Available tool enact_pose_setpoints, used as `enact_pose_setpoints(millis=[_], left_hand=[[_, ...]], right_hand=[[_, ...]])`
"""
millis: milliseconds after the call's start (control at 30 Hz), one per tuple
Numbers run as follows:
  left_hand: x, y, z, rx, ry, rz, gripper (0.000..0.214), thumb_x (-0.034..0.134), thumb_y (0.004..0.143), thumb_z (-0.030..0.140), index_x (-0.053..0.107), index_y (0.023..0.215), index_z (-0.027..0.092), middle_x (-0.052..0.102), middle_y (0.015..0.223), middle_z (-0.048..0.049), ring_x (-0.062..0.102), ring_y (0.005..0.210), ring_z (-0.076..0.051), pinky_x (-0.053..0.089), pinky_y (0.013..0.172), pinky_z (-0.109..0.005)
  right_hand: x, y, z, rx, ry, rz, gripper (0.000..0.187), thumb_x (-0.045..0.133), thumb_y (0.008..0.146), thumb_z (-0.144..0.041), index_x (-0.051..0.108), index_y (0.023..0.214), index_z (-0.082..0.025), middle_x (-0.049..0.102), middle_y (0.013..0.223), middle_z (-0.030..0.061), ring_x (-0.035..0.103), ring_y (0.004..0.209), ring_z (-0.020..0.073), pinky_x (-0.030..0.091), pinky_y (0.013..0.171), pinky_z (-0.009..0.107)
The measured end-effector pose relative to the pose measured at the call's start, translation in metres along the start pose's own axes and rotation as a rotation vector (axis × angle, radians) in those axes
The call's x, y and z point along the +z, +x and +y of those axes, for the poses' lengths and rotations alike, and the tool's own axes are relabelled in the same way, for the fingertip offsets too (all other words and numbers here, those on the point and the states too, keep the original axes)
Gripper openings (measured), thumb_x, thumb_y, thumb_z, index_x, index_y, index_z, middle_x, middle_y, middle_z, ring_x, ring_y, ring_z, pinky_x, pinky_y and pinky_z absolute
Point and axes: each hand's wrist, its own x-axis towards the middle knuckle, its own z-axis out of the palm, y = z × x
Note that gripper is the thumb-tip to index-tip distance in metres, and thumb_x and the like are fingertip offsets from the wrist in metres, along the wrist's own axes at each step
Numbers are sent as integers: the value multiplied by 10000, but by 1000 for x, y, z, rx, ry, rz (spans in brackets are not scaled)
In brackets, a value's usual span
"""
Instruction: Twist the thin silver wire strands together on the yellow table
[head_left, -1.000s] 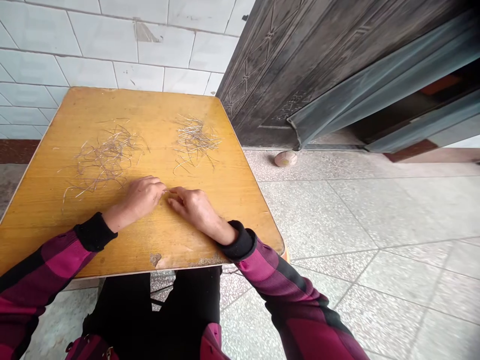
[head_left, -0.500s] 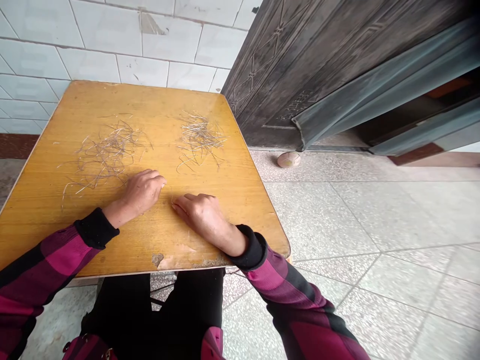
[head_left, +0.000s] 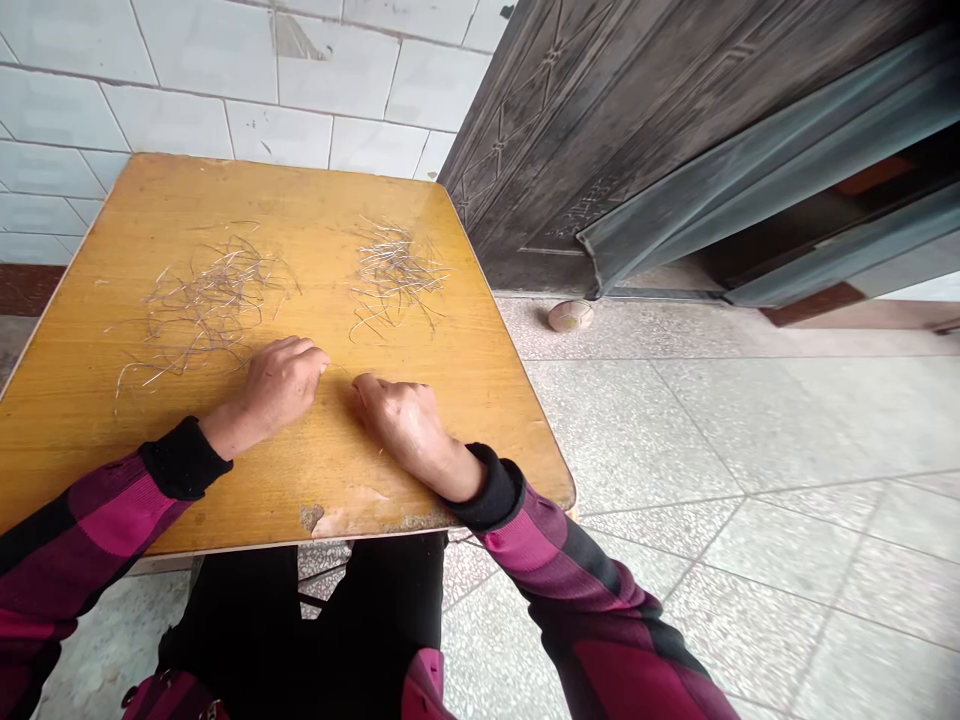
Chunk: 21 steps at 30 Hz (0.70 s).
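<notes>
On the scuffed yellow wooden surface (head_left: 480, 420), a wide tangle of fine pale strands (head_left: 206, 310) lies left of a tighter tangle (head_left: 394, 275). Just below them, the left hand (head_left: 279, 385) and right hand (head_left: 401, 425) rest close together, fingers curled narrow, with a single strand (head_left: 339, 370) between them. The fingers hide whether either hand holds anything, so I cannot tell. The strands are too fine to identify.

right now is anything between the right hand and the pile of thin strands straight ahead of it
Nothing visible does: only the yellow wooden tabletop shows between the right hand and the pile of thin wire-like strands ahead of it.
</notes>
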Motion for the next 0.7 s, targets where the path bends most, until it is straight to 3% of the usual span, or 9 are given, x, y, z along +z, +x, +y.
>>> enact_pose_setpoints(millis=[200,300,467,700], left_hand=[[-2,1,2,-25,-21,-15,252,445,887,133,657,751,144,632,738,-72,565,724,-198,411,647,-318],[0,1,1,-47,-34,-5,240,454,877,130,653,744,148,627,729,-68,559,715,-196,406,644,-319],[0,1,-5,-77,-57,16,226,473,870,125,651,734,156,624,732,-59,549,717,-186,404,653,-309],[0,0,-11,-75,-37,-2,261,460,896,150,672,744,153,634,732,-58,554,711,-184,403,650,-308]], right_hand=[[0,2,1,8,104,-80,182,424,919,-147,606,928,-143,637,595,54,534,484,156,253,494,281],[-1,3,0,9,253,-55,206,423,939,-193,618,960,-129,663,649,63,577,542,153,333,525,259],[-4,-1,1,48,378,-4,313,460,940,-226,582,1198,-97,694,702,71,631,604,162,403,565,244],[-5,-8,1,-26,391,45,291,430,961,-231,633,1138,-120,722,763,79,659,642,150,435,590,228]])
